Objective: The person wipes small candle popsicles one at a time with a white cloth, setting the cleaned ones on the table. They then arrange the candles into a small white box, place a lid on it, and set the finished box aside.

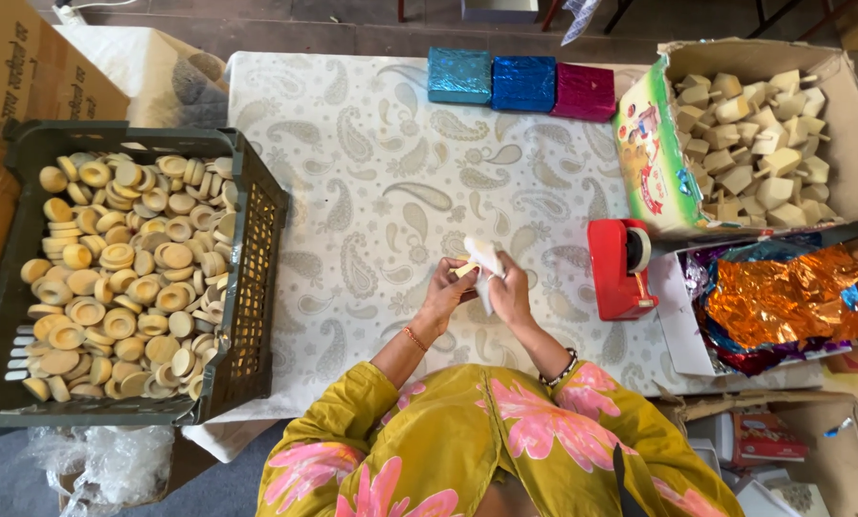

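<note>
My left hand (pixel 445 292) and my right hand (pixel 512 290) meet above the middle of the table, both gripping a small pale yellow piece (pixel 464 271) partly covered by a white wrapper (pixel 484 261). The wrapper sticks up between my fingers and hangs down by my right palm. A bangle sits on each wrist. The table wears a white cloth with a grey paisley pattern (pixel 381 163).
A dark plastic crate (pixel 253 239) of round tan discs stands at the left. A cardboard box (pixel 855 124) of pale cubes sits at the right, with a red tape dispenser (pixel 620 268) and crumpled foil sheets (pixel 783 297) below it. Three foil-wrapped blocks (pixel 520 84) line the far edge.
</note>
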